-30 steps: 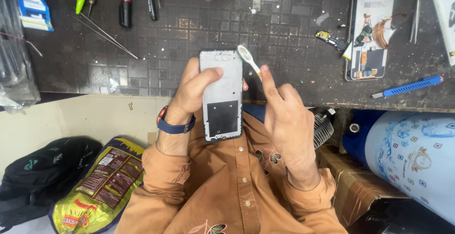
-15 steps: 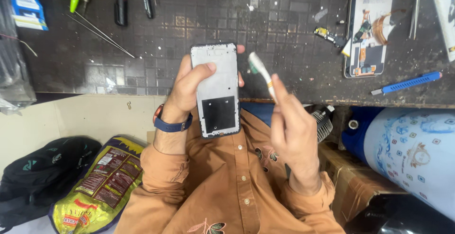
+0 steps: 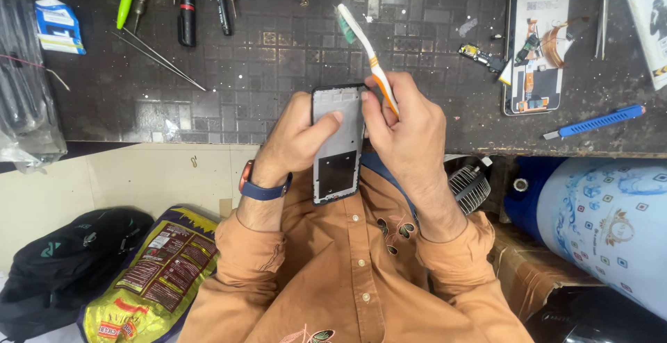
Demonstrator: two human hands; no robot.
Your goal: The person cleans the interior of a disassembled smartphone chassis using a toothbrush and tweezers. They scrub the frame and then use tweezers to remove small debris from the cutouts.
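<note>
Raised since earlier, the toothbrush (image 3: 367,55) slants bristles-away in the gripping right hand (image 3: 406,131), touching the upright phone frame (image 3: 338,141) the left hand (image 3: 295,145) clasps.

The grey rectangular phone frame (image 3: 338,141) looks like matt metal with a black plastic rim. The white-and-orange plastic toothbrush (image 3: 368,55) has a smooth, glossy handle. The dark bench (image 3: 278,58) carries a worn, scuffed mat with a faint square grid (dull, not shiny). The long blue plastic tool (image 3: 597,122) looks matt. The rust-brown cotton-like shirt (image 3: 347,273) is soft cloth with small embroidery.
</note>
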